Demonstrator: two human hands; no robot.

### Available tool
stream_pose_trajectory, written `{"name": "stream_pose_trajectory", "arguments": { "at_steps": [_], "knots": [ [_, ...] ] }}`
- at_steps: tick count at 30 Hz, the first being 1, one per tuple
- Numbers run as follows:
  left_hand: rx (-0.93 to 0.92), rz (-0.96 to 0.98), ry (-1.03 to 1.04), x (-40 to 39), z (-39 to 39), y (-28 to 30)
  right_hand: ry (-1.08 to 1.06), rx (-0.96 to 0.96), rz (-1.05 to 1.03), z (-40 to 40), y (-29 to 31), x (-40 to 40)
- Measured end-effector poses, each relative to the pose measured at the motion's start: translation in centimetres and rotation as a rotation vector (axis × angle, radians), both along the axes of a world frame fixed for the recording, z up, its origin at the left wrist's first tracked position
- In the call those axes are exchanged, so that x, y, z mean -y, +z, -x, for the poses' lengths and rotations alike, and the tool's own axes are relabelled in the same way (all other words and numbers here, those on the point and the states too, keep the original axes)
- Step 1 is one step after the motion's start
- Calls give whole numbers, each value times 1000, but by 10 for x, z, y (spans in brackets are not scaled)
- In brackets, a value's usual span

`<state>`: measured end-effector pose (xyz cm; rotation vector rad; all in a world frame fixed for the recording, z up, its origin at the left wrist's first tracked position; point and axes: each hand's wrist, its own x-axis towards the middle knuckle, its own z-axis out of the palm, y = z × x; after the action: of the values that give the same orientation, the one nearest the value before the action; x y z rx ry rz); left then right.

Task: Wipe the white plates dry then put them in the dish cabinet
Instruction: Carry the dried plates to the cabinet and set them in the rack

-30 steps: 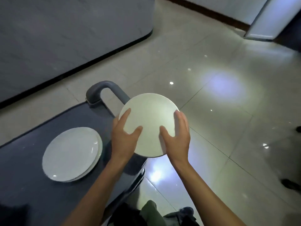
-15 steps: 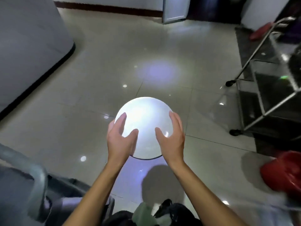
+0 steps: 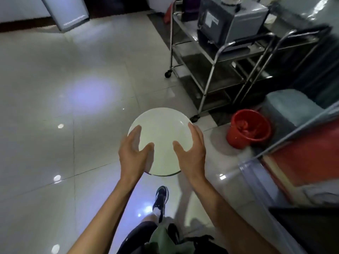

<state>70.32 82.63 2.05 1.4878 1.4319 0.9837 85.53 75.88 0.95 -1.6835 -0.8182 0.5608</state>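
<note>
I hold one white plate [image 3: 161, 136] in front of me, above the tiled floor [image 3: 55, 107], with both hands. The left hand [image 3: 133, 154] grips its left edge and the right hand [image 3: 192, 153] grips its right edge. On each side the thumb lies on the upper face and the other fingers curl around the rim, so both hands are clamped on the plate. The plate is almost level, tilted a little toward me.

I see no cloth in either hand, so I judge the wiping of this plate is done and I am now carrying it to the dish cabinet. I cannot tell which piece of furniture is that cabinet.

What can go wrong here: the floor is very shiny, and my shoe [image 3: 161, 197] is in the middle of a step. If the tiles are wet, I may slip, and the plate would fall and break. On the right, near my path, a red bucket [image 3: 247, 131] stands just beside a metal trolley [image 3: 220, 57]. If I walk too close, my foot or the plate may hit them. Also, if the plate is not fully dry, it can slide out of my fingers.
</note>
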Motion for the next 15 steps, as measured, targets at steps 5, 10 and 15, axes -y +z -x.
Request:
{"name": "stream_pose_trajectory", "arguments": {
  "at_steps": [5,10,15],
  "knots": [
    [-8,-14,-245,-40,-88,4,-243,69,22,-68,6,-7],
    [-57,-29,-519,-63,-170,4,-498,146,89,-118,15,3],
    [-79,-27,-772,-40,-245,3,-779,124,128,-155,15,44]
  ]
}}
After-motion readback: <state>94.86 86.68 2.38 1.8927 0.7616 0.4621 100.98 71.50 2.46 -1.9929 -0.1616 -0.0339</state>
